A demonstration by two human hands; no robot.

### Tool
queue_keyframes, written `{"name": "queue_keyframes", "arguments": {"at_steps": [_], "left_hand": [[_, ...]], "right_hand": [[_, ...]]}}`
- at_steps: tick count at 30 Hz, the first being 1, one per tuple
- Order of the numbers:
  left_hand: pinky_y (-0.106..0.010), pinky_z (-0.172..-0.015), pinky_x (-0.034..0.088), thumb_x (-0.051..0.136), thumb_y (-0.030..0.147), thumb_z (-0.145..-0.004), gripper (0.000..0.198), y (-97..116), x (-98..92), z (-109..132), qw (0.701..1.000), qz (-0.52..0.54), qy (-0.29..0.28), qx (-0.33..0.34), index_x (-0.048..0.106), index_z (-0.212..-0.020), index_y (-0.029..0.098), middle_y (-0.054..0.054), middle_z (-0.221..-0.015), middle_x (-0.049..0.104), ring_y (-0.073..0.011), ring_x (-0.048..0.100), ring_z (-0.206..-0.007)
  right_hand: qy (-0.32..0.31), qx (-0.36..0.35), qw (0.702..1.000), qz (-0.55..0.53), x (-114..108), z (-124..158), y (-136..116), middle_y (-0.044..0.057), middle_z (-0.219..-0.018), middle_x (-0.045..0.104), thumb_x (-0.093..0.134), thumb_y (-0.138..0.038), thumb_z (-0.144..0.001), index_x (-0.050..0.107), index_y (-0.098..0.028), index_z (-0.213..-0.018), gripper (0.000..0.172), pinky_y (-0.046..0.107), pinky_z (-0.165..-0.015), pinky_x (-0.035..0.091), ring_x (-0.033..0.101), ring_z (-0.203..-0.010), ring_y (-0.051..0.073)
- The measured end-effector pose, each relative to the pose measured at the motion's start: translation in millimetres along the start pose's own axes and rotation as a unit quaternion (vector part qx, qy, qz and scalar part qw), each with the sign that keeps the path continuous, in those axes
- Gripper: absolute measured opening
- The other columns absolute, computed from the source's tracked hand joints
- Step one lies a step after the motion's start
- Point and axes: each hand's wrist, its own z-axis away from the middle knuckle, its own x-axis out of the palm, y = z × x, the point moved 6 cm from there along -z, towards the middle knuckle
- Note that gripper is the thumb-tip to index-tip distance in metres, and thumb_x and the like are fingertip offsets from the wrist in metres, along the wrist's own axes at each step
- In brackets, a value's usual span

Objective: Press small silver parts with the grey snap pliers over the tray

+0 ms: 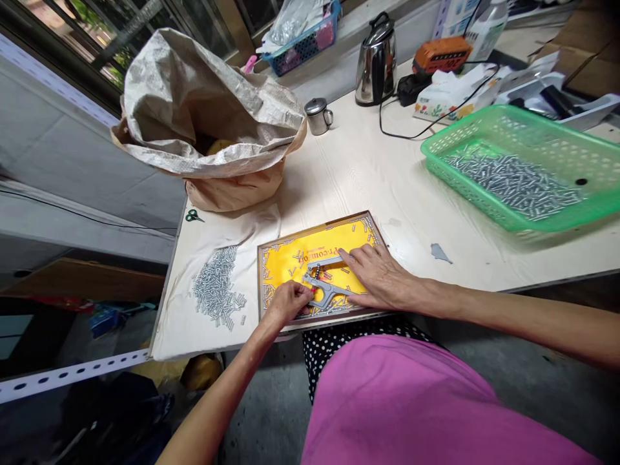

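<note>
Hand pliers [323, 284] are found lying on a yellow tray [314, 227] at the near edge of the worktop [387, 187], directly before the person. The left hand [289, 300] is closed to a pinch at the head of the pliers; whether a pin is held between the fingertips cannot be told. The right hand [375, 276] is laid flat and spread over the handles, at 3 o'clock of the head. Risk noted: the pinching fingertips sit right at the jaws, and could be nipped if the handles were pressed down. A second risk is that the tray overhangs the worktop edge slightly and could be tipped by a heavy press, spilling the loose pins [266, 287] scattered along its borders. Containers: a green basket [465, 187] at 2 o'clock of the tray is lined with a layer of pins [508, 181]. A paper sack [203, 116] at 11 o'clock stands open, with something yellow glimpsed inside. A further heap of pins [216, 287] lies uncontained on a white cloth [194, 323] at 9 o'clock, near the worktop edge, and could be brushed off by the left forearm.
</note>
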Motion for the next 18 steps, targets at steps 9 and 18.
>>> {"name": "queue_keyframes", "arguments": {"at_steps": [9,18], "left_hand": [[-0.039,-0.089,0.052,0.070,0.029,-0.081,0.035,38.3,-11.8,26.2,0.942,-0.199,0.209,0.170,0.065,-0.112,0.014,-0.014,-0.115,0.067,-0.0281,0.065,-0.105],[-0.046,-0.097,0.049,0.069,0.021,-0.080,0.058,92.0,17.8,8.9,0.873,-0.344,0.184,0.293,0.044,-0.132,0.013,-0.015,-0.123,0.059,-0.0301,0.056,-0.113]], "right_hand": [[0.007,-0.014,1.000,-0.013,1.3,-6.2,-8.8,0.019,-0.110,0.061,0.055,-0.034,-0.085,0.028,0.000,-0.148,0.076,0.042,-0.080,0.040,0.050,-0.096,0.030],[0.043,-0.036,0.998,0.023,-9.4,-20.3,-5.4,0.020,-0.109,0.062,0.049,-0.037,-0.090,0.025,0.002,-0.147,0.073,0.043,-0.083,0.040,0.052,-0.096,0.030]]}}
